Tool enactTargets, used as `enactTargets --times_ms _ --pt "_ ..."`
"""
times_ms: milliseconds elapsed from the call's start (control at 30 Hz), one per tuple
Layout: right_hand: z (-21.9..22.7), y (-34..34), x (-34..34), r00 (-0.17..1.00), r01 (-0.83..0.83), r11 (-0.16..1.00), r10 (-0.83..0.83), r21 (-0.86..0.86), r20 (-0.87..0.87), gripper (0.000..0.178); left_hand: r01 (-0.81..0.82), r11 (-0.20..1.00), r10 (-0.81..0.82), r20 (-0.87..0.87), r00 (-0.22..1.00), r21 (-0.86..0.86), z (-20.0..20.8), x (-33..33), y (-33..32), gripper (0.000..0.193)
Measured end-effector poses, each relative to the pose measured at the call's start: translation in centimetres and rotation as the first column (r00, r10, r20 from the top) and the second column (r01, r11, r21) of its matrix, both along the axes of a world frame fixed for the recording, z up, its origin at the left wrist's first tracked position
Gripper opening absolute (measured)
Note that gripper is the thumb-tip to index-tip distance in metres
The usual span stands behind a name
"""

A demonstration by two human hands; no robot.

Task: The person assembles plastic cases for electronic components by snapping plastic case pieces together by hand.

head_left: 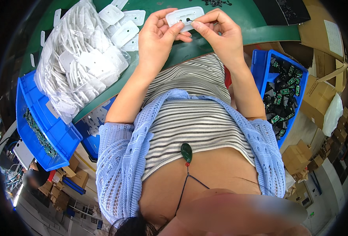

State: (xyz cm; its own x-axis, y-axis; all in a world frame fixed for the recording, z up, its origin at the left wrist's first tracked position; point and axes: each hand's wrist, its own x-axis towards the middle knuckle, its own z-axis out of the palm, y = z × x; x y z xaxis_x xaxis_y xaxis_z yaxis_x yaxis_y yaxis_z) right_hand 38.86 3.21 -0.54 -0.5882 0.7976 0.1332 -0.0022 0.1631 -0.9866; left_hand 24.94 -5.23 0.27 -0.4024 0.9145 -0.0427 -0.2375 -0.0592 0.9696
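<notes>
My left hand grips a white plastic cover with rounded corners by its left end, thumb on top and fingers beneath. The cover is raised over the green table and has small holes in it. My right hand is at its other end, thumb and forefinger pinched at a small black part against the cover's face. The part's exact shape is too small to make out. More loose black parts lie beyond the cover on the green table.
Left, a clear bag bulges with white covers; several loose covers lie beside it. A blue bin holds circuit boards. On the right, another blue bin holds black pieces with green boards. A black tray and cardboard boxes stand nearby.
</notes>
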Motion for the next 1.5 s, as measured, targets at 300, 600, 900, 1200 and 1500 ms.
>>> enactTargets --times_ms 300,600,900,1200,1500 --pt "1.1 -0.3 -0.4 0.982 0.001 0.979 -0.039 0.205 0.183 0.006 0.04 0.998 -0.036 0.059 0.998 -0.057 -0.3 0.0 -0.6 0.023" --pt "-0.1 -1.0 -1.2 0.999 0.046 0.996 -0.048 -0.071 -0.019 0.01 -0.021 0.992 0.041 -0.165 0.986 0.121 -1.0 0.3 -0.7 0.011" --pt "3.6 -0.8 0.3 0.977 0.006 0.948 -0.074 0.319 0.202 0.018 0.066 0.998 -0.066 -0.041 0.997 -0.005 -0.3 -0.2 -1.5 0.011" --pt "0.8 -0.7 1.5 0.979 -0.063 0.995 0.047 0.075 0.199 0.019 0.19 0.979 -0.19 -0.002 0.982 -0.079 -0.4 0.6 -1.4 0.012" --pt "-3.9 -0.9 9.1 0.915 0.395 0.918 -0.394 0.003 -0.089 0.026 0.004 0.983 -0.079 -0.406 0.911 -0.182 -3.2 -4.0 1.8 0.024"
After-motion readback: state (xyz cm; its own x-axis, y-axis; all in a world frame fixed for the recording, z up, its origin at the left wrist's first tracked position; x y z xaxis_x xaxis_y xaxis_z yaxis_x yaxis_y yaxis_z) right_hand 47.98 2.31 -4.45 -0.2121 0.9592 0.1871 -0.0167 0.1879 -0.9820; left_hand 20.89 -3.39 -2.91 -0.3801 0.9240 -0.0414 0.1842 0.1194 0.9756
